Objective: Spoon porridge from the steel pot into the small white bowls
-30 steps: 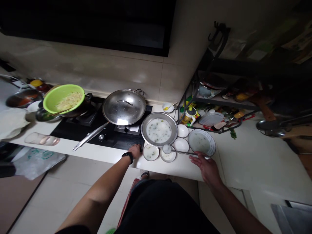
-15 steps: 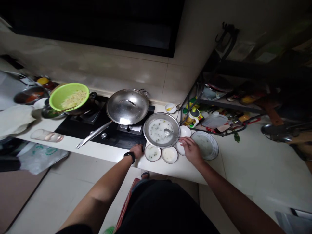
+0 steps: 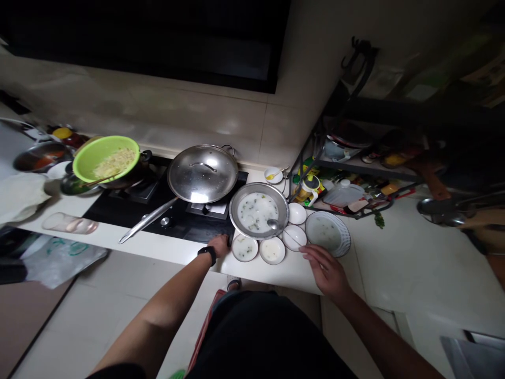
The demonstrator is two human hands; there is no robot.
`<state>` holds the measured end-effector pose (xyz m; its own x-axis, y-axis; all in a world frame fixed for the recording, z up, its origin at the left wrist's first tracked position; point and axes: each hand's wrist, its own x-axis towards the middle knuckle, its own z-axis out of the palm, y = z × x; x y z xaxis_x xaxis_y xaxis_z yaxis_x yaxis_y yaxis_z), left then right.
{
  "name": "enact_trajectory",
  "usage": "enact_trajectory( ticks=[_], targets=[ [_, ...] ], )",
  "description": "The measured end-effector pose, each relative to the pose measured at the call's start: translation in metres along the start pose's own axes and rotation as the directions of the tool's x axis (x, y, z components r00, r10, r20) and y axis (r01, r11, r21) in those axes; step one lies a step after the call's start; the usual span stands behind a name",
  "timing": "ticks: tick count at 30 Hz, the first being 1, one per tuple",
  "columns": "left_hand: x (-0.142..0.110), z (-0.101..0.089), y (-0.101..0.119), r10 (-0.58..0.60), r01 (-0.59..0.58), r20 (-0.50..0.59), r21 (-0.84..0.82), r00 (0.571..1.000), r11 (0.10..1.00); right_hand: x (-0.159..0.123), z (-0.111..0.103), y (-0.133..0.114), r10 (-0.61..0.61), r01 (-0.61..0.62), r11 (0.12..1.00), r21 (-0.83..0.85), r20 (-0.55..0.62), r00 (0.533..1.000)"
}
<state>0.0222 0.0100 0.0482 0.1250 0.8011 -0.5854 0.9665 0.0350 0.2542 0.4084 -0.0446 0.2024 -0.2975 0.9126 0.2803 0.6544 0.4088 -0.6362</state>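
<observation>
My left hand (image 3: 218,245) rests at the front edge of the black induction cooktop (image 3: 165,231), its fingers beside a steel basin (image 3: 231,216) of milky soup with green flecks. Whether it grips anything, I cannot tell. My right hand (image 3: 325,271) hangs open and empty over the white counter (image 3: 276,273), near a blue-rimmed plate (image 3: 347,237) and several small white bowls (image 3: 272,251). A steel ladle (image 3: 286,234) lies with its bowl in the basin and its handle across a small bowl.
A lidded steel wok (image 3: 202,173) with a long handle sits on the cooktop. A green bowl of noodles (image 3: 105,158) sits on a pan to its left. A cluttered wire rack (image 3: 311,163) stands against the wall at right, beyond the plate.
My right hand has let go of the ladle and moved back toward the counter's front edge. The ladle now rests in the basin. My left hand has barely moved.
</observation>
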Motion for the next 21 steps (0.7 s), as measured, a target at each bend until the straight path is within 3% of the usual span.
enact_trajectory(
  ticks=[4,9,11,13,15,17,19,21],
  targets=[
    [0.0,-0.001,0.0,-0.007,0.007,0.004,0.018,1.0,1.0,-0.026,-0.008,-0.003,0.012,-0.016,0.998,0.068,0.054,0.998],
    [-0.002,-0.003,0.002,-0.021,0.021,0.012,0.012,1.0,1.0,-0.042,0.011,0.01,-0.026,0.012,0.996,0.083,0.167,0.986],
    [-0.002,-0.002,0.003,-0.025,0.025,0.012,0.017,1.0,1.0,-0.046,0.021,0.014,0.023,-0.044,0.992,0.118,0.169,0.985],
    [-0.001,-0.001,0.002,-0.017,0.017,0.005,0.027,1.0,0.999,-0.05,0.03,0.018,0.179,-0.203,0.956,0.21,0.129,0.975],
    [0.0,0.001,0.002,-0.009,0.009,-0.002,0.034,1.0,0.999,-0.052,0.038,0.022,0.435,-0.433,0.826,0.361,0.079,0.897],
    [0.001,0.002,0.001,-0.01,0.01,-0.003,0.033,1.0,0.999,-0.053,0.044,0.026,0.667,-0.595,0.599,0.535,0.078,0.741],
    [0.001,0.003,0.001,-0.013,0.013,-0.002,0.027,1.0,1.0,-0.052,0.048,0.031,0.789,-0.631,0.388,0.672,0.112,0.604],
    [0.0,0.002,0.001,-0.01,0.01,-0.002,0.021,1.0,1.0,-0.05,0.047,0.033,0.834,-0.606,0.265,0.75,0.137,0.535]
  ],
)
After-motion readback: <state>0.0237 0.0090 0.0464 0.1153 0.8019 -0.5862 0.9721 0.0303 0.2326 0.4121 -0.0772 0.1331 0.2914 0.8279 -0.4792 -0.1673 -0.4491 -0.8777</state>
